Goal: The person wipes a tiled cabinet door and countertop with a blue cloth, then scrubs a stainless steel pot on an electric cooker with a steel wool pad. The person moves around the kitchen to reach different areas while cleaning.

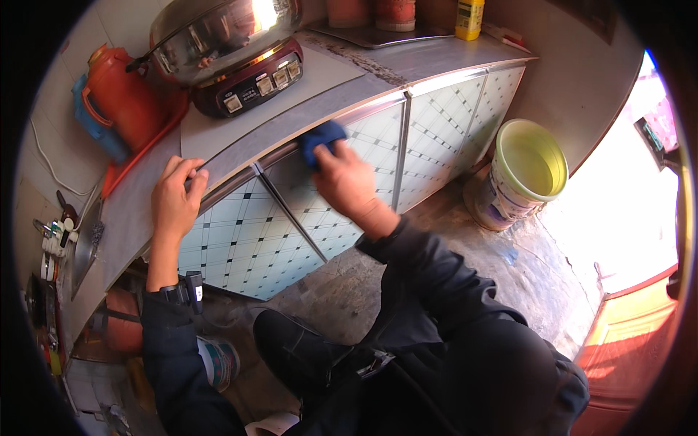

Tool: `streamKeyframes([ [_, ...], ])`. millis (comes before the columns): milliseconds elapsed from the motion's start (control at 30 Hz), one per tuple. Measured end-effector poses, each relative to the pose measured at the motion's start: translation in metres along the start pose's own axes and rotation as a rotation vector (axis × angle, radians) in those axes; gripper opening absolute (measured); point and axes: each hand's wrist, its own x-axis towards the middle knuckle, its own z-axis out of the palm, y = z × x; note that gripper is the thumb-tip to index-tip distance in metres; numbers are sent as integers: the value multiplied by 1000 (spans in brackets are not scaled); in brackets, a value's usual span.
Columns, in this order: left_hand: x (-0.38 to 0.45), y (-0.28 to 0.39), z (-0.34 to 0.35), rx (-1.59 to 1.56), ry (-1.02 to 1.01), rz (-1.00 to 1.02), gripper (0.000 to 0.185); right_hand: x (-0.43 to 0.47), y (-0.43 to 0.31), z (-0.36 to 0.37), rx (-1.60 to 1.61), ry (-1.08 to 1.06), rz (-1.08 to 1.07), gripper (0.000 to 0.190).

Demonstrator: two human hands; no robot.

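My right hand (346, 177) presses a dark blue cloth (322, 141) against the upper rail of the tiled-pattern cabinet doors (256, 234), just under the counter edge. The hand is slightly blurred. My left hand (180, 188) rests with bent fingers at the edge of the grey countertop (305, 111), nothing visible in it. A black band with a small dark device sits on my left wrist. Above my hands, an electric cooker with a shiny metal pot (223, 38) and a dark red base (251, 82) stands on the counter.
An orange-red jug (122, 82) stands on a red tray (147, 152) at the left. A pale green-rimmed bucket (504, 174) stands on the floor at the right. A yellow bottle (469, 20) is at the back of the counter. A red door panel (627, 332) shows lower right.
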Motion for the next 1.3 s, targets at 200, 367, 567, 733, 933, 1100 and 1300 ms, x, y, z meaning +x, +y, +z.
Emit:
streamKeyframes([
  [200, 1, 0, -2, -19, 21, 35, 22, 29, 122, -50, -214, 76, 281, 50],
  [367, 1, -2, -2, -35, 16, 4, 22, 26, 132, -29, -119, 176, 396, 56],
  [567, 0, -1, 0, -56, 17, -21, 21, -32, 119, 64, -25, 359, 484, 50],
  [733, 5, 7, 0, -64, 12, -16, 20, -131, 75, 139, 103, 196, 611, 48],
  [933, 1, 3, -1, -38, 1, -28, 20, -53, -29, 100, 269, 312, 281, 34],
  [1100, -5, 0, -8, -39, 8, 4, 19, -29, -62, 87, 257, 276, 47, 31],
  [1300, 3, 1, -1, -72, 18, 31, 19, -184, 16, 144, 152, -263, 166, 20],
])
